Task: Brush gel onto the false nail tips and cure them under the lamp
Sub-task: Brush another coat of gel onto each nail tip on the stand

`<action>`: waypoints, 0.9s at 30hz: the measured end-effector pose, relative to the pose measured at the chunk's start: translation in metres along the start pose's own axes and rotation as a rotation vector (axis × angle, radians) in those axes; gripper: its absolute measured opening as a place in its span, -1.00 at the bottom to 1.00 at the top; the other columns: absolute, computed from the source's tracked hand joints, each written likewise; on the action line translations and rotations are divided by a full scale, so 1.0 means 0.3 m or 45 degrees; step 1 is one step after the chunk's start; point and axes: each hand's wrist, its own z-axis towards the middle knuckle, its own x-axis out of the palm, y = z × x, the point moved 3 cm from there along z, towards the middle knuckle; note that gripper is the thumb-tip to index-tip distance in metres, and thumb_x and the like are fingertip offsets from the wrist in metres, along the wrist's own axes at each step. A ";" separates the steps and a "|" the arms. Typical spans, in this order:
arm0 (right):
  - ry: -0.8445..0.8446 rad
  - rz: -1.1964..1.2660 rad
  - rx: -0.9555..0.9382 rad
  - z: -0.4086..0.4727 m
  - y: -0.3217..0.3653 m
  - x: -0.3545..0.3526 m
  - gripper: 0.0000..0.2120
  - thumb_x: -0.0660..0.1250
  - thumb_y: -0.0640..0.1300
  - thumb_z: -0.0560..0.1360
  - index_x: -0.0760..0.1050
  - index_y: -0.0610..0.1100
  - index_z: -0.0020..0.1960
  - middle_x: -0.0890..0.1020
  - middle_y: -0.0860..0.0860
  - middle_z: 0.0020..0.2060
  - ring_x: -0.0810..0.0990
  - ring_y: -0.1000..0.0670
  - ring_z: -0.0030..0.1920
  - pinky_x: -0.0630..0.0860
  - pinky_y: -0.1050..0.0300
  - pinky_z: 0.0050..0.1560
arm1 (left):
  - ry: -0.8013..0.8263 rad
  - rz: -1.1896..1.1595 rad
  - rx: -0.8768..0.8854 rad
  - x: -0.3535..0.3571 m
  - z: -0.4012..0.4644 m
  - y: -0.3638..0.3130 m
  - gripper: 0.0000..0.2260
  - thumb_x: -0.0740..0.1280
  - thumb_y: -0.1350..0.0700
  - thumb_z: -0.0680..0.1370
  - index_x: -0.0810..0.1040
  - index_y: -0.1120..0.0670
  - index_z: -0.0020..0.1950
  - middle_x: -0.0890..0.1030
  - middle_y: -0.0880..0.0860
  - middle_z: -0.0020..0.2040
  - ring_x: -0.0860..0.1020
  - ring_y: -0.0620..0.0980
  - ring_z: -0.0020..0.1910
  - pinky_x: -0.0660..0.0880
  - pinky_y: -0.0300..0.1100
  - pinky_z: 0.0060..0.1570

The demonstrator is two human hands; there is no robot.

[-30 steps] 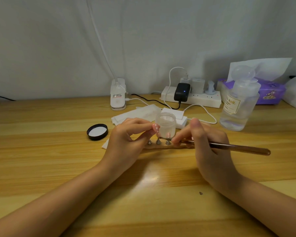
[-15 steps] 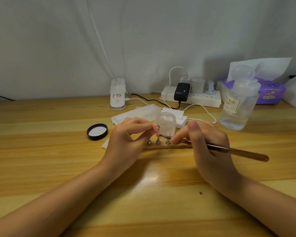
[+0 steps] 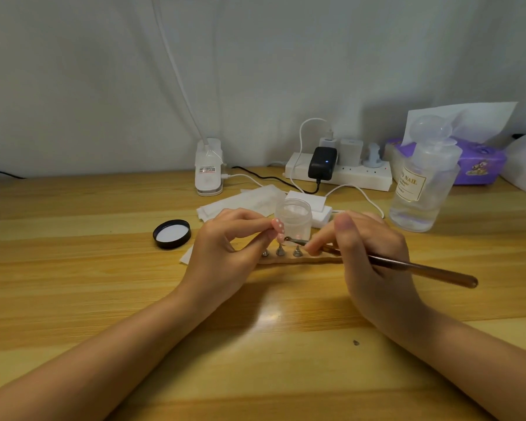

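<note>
A: Entry, brushing step. Left hand (image 3: 225,247) pinches a pink nail tip (image 3: 278,226) between thumb and forefinger; fingers (image 3: 240,218) curled round it, held just above the wooden strip (image 3: 301,260) with its row of small metal stands (image 3: 280,251)

B: And the right?

A: Right hand (image 3: 374,256) grips the brush (image 3: 407,265) like a pen, fingers closed on the shaft. Long axis runs from lower right, handle end out over the bench (image 3: 73,268), up-left to the bristle end, which sits just beside the pinched tip, to its lower right. Cannot tell whether bristles touch it

B: So which way does the stroke go?

A: Judgement: the tip lies left of the brush head, so the stroke calls for a small leftward reach, brush hand doing the travel, left hand steadying

B: Crowding?

A: The open clear jar (image 3: 293,218) stands right behind the gap between the hands, near the brush head; its black lid (image 3: 172,233) lies well apart to the left. Stands directly beneath. Risk, as I judge it: nudging the jar or catching a stand on the stroke

B: Free room?

A: Toward the person the bench has open surface. Far side carries white pads (image 3: 240,202), a clip lamp base (image 3: 208,170), a power strip (image 3: 356,177) and a clear bottle (image 3: 422,189). Curing not yet begun
</note>
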 end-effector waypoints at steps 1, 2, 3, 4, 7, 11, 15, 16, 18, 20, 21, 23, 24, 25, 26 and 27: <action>-0.007 0.011 -0.002 0.002 0.001 -0.001 -0.56 0.03 -0.09 0.57 0.57 -0.14 -0.33 0.58 0.14 -0.38 0.53 0.21 -0.29 0.42 0.01 -0.13 | -0.003 -0.004 -0.005 0.000 0.000 0.000 -0.82 0.37 0.11 0.41 0.60 -0.06 0.00 0.62 -0.14 -0.15 0.54 -0.10 -0.10 0.47 -0.10 -0.08; -0.006 0.013 -0.013 0.004 0.002 0.000 -0.57 0.03 -0.10 0.57 0.57 -0.13 -0.31 0.57 0.18 -0.35 0.53 0.22 -0.27 0.42 0.00 -0.13 | -0.008 -0.007 -0.007 -0.002 0.000 0.000 -0.82 0.37 0.13 0.42 0.60 -0.05 -0.01 0.62 -0.13 -0.15 0.54 -0.10 -0.11 0.47 -0.10 -0.08; 0.002 0.004 -0.031 0.007 0.004 0.003 -0.59 0.03 -0.10 0.57 0.58 -0.12 -0.28 0.56 0.22 -0.31 0.53 0.21 -0.25 0.42 -0.01 -0.12 | -0.011 -0.006 -0.004 -0.002 -0.001 -0.001 -0.83 0.38 0.14 0.42 0.61 -0.05 -0.02 0.62 -0.13 -0.16 0.54 -0.10 -0.11 0.47 -0.12 -0.08; 0.016 -0.016 -0.051 0.008 0.004 0.010 -0.59 0.03 -0.07 0.58 0.59 -0.12 -0.24 0.56 0.22 -0.28 0.55 0.18 -0.22 0.42 -0.04 -0.12 | -0.011 0.001 0.000 -0.002 -0.002 -0.001 -0.83 0.39 0.16 0.42 0.61 -0.05 -0.03 0.62 -0.14 -0.17 0.54 -0.11 -0.12 0.47 -0.13 -0.08; 0.070 -0.077 -0.071 0.009 0.001 0.027 -0.59 0.04 0.01 0.59 0.60 -0.09 -0.17 0.59 0.17 -0.26 0.56 0.11 -0.20 0.42 -0.07 -0.11 | -0.010 0.028 0.004 -0.002 -0.002 0.001 -0.81 0.41 0.22 0.42 0.61 -0.04 -0.05 0.61 -0.15 -0.18 0.53 -0.14 -0.12 0.46 -0.18 -0.09; 0.062 -0.036 -0.048 0.008 -0.003 0.015 -0.54 0.02 0.04 0.59 0.60 -0.11 -0.24 0.59 0.19 -0.29 0.56 0.15 -0.23 0.42 -0.04 -0.08 | -0.016 0.013 -0.002 -0.003 -0.002 -0.001 -0.82 0.41 0.17 0.42 0.60 -0.07 -0.04 0.61 -0.16 -0.19 0.53 -0.14 -0.14 0.46 -0.14 -0.10; -0.010 0.001 0.008 0.004 -0.003 -0.003 -0.56 0.02 -0.08 0.57 0.56 -0.10 -0.34 0.57 0.17 -0.38 0.53 0.19 -0.29 0.42 -0.04 -0.12 | -0.003 0.004 0.001 -0.004 -0.003 -0.006 -0.83 0.37 0.10 0.41 0.61 -0.04 -0.02 0.61 -0.14 -0.19 0.53 -0.15 -0.13 0.46 -0.15 -0.09; -0.011 0.000 0.003 0.005 -0.002 -0.002 -0.58 0.02 -0.10 0.56 0.56 -0.07 -0.32 0.56 0.19 -0.37 0.53 0.21 -0.27 0.42 -0.04 -0.12 | -0.005 0.003 0.001 -0.005 -0.003 -0.006 -0.84 0.38 0.12 0.42 0.61 -0.04 -0.02 0.61 -0.14 -0.19 0.53 -0.15 -0.14 0.46 -0.16 -0.10; 0.022 -0.019 -0.041 0.011 0.003 0.006 -0.62 0.02 -0.08 0.58 0.55 -0.04 -0.24 0.56 0.24 -0.30 0.53 0.23 -0.22 0.42 -0.02 -0.10 | -0.007 0.008 0.001 -0.005 -0.004 -0.006 -0.83 0.41 0.18 0.42 0.61 -0.04 -0.04 0.61 -0.14 -0.19 0.53 -0.14 -0.14 0.46 -0.17 -0.11; 0.070 -0.054 -0.076 0.013 0.002 0.018 -0.60 0.02 -0.02 0.59 0.58 -0.07 -0.19 0.59 0.18 -0.26 0.56 0.17 -0.18 0.41 -0.02 -0.06 | -0.013 0.014 -0.001 -0.004 -0.004 -0.006 -0.81 0.42 0.23 0.42 0.61 -0.03 -0.05 0.61 -0.13 -0.20 0.53 -0.15 -0.14 0.46 -0.16 -0.11; 0.088 -0.066 -0.078 0.011 0.000 0.022 -0.59 0.02 -0.01 0.59 0.60 -0.09 -0.19 0.61 0.14 -0.26 0.58 0.13 -0.18 0.41 -0.02 -0.04 | -0.018 0.012 -0.004 -0.004 -0.004 -0.005 -0.81 0.42 0.24 0.42 0.61 -0.03 -0.05 0.62 -0.12 -0.20 0.53 -0.14 -0.15 0.46 -0.15 -0.10; 0.084 -0.068 -0.066 0.007 -0.005 0.019 -0.57 0.03 -0.02 0.58 0.60 -0.12 -0.22 0.60 0.16 -0.29 0.57 0.14 -0.21 0.40 0.01 -0.04 | -0.025 -0.003 -0.008 -0.004 -0.002 -0.004 -0.81 0.42 0.22 0.42 0.61 -0.03 -0.04 0.62 -0.10 -0.20 0.54 -0.12 -0.14 0.46 -0.11 -0.10; 0.065 -0.057 -0.055 0.005 -0.006 0.013 -0.57 0.04 -0.04 0.58 0.60 -0.13 -0.25 0.58 0.20 -0.30 0.56 0.18 -0.22 0.40 0.02 -0.04 | -0.023 -0.007 -0.009 -0.004 -0.002 -0.004 -0.81 0.42 0.20 0.42 0.61 -0.03 -0.03 0.63 -0.10 -0.20 0.54 -0.11 -0.14 0.47 -0.11 -0.10; 0.044 -0.041 -0.041 0.005 -0.008 0.006 -0.57 0.04 -0.06 0.58 0.59 -0.13 -0.28 0.56 0.23 -0.31 0.54 0.21 -0.23 0.40 0.03 -0.05 | -0.019 -0.008 -0.009 -0.004 -0.001 -0.003 -0.82 0.41 0.19 0.42 0.61 -0.03 -0.03 0.63 -0.10 -0.19 0.54 -0.12 -0.14 0.47 -0.12 -0.09; 0.026 -0.028 -0.026 0.005 -0.010 0.000 -0.57 0.03 -0.08 0.57 0.58 -0.12 -0.30 0.55 0.24 -0.33 0.53 0.23 -0.24 0.40 0.04 -0.05 | -0.014 -0.006 -0.011 -0.004 -0.001 -0.003 -0.81 0.41 0.20 0.42 0.61 -0.03 -0.03 0.63 -0.10 -0.20 0.54 -0.12 -0.14 0.46 -0.14 -0.09; 0.013 -0.019 -0.019 0.006 -0.012 -0.004 -0.58 0.02 -0.09 0.57 0.57 -0.11 -0.31 0.55 0.22 -0.33 0.53 0.23 -0.24 0.40 0.03 -0.06 | -0.009 -0.006 -0.014 -0.004 -0.002 -0.003 -0.81 0.42 0.21 0.42 0.62 -0.02 -0.03 0.63 -0.10 -0.20 0.54 -0.12 -0.14 0.46 -0.15 -0.09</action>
